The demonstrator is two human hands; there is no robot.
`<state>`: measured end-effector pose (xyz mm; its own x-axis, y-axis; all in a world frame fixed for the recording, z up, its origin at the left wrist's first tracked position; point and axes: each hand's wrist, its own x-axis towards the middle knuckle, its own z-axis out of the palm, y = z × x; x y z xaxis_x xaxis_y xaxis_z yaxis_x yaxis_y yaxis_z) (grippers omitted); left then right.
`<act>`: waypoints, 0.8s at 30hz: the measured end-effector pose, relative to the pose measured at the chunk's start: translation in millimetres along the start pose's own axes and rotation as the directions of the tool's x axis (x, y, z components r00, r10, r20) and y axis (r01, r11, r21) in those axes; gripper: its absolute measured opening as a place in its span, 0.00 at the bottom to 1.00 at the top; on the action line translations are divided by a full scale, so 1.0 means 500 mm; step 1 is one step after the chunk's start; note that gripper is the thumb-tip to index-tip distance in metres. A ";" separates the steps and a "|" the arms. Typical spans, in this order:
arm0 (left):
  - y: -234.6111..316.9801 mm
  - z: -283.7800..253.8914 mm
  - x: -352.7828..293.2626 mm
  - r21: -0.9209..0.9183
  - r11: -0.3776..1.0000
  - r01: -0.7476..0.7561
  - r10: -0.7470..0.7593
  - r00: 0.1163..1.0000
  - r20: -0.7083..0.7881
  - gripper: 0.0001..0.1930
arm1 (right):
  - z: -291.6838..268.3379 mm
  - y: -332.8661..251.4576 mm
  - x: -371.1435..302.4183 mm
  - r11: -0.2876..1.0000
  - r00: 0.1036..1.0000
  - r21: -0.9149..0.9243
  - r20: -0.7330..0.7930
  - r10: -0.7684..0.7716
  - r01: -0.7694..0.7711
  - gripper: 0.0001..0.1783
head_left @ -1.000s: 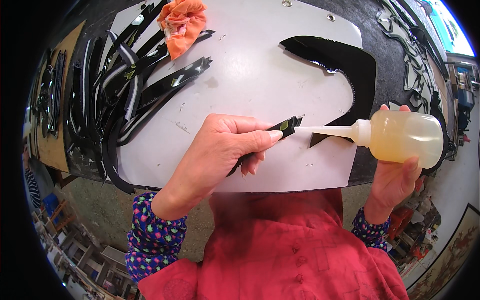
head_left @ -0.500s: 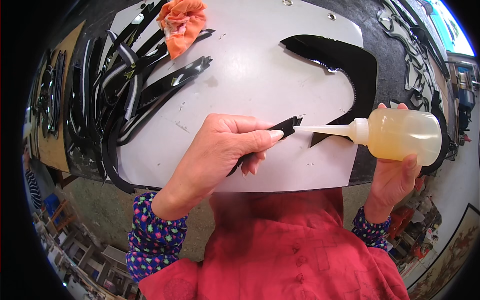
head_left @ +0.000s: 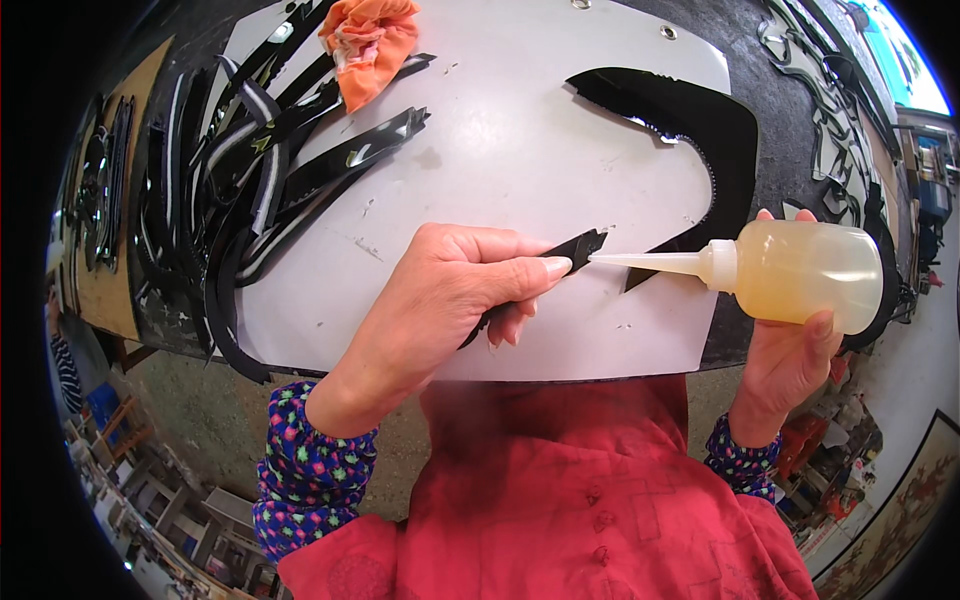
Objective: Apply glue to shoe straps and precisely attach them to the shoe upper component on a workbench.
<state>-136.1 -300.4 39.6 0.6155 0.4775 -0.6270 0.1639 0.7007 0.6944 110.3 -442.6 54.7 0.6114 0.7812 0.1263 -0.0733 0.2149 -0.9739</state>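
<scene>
My left hand (head_left: 455,285) pinches a narrow black strip (head_left: 583,250) between thumb and fingers, with its notched end pointing up and to the right. Most of the strip is hidden behind the hand. In my right hand (head_left: 785,365) a translucent squeeze bottle (head_left: 810,275) lies sideways, part filled with yellowish liquid. Its thin white nozzle points left, and the tip meets or nearly meets the strip's edge by my left thumb. Beyond the nozzle, a large curved black piece (head_left: 735,150) with a toothed inner edge rests on the white sheet (head_left: 500,170).
Several glossy black strips (head_left: 340,155), some with grey stripes, lie heaped at the left. A crumpled orange cloth (head_left: 370,50) sits on the heap's far end. More cut black and white pieces (head_left: 825,100) lie at the far right. The table's near edge runs before my red apron (head_left: 560,480).
The nozzle tip stays at the strip's end with barely any shift. Both hands keep their hold, and the whole view has moved very slightly.
</scene>
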 end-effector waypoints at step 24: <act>-0.001 -0.001 0.001 -0.009 1.000 -0.001 0.001 1.000 0.007 0.12 | 0.000 0.004 0.002 1.000 1.000 0.012 -0.028 0.005 -0.005 0.48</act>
<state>-136.3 -300.2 38.9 0.6211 0.4742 -0.6240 0.1569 0.7048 0.6918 110.6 -441.5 52.9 0.6328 0.7656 0.1159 -0.0858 0.2181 -0.9722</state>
